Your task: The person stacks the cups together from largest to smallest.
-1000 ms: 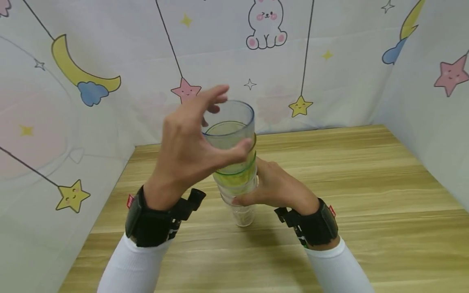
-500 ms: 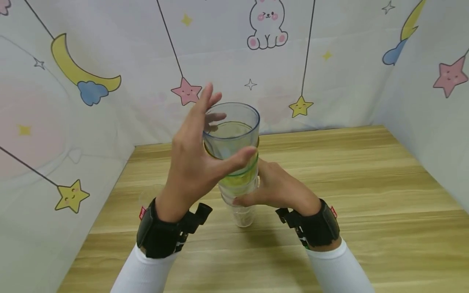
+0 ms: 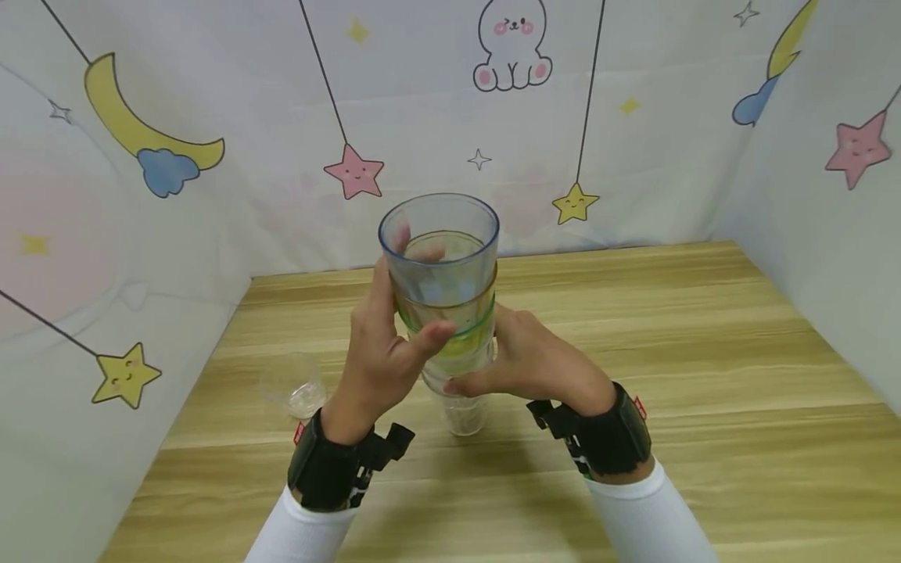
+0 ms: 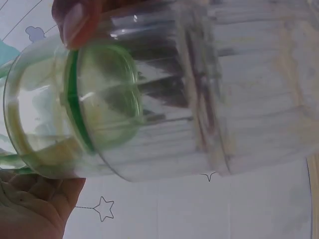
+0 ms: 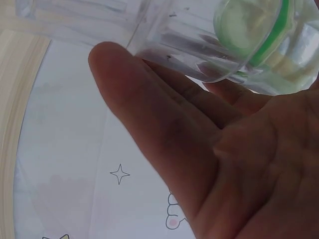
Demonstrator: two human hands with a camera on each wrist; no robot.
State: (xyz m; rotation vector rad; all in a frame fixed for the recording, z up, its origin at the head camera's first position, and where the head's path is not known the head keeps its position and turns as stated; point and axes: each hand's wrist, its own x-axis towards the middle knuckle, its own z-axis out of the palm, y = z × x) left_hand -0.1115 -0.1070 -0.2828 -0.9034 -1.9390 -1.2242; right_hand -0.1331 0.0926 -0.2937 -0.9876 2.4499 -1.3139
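Note:
A tall stack of nested clear cups [image 3: 443, 285] stands upright on the wooden table, rims upward. The top cup has a blue rim; brownish, green and yellow bands show beneath it, and the lowest cups look colourless. My left hand [image 3: 383, 348] grips the upper part from the left, thumb in front and fingers partly seen through the clear wall behind. Lower down, my right hand [image 3: 535, 356] holds the stack from the right with its thumb across the front. Close up, the left wrist view shows the green-banded cups [image 4: 104, 109] tucked into one another.
Another clear cup [image 3: 292, 383] is on the table to the left, beside my left wrist. The wood-grain table [image 3: 669, 352] extends to the right. A white cloth backdrop [image 3: 633, 172] with printed stars and a moon encloses the back and sides.
My left hand has come down and right from near the blue rim and wrapped round the stack. The clear cup at left has come into sight behind it. My right hand stays put.

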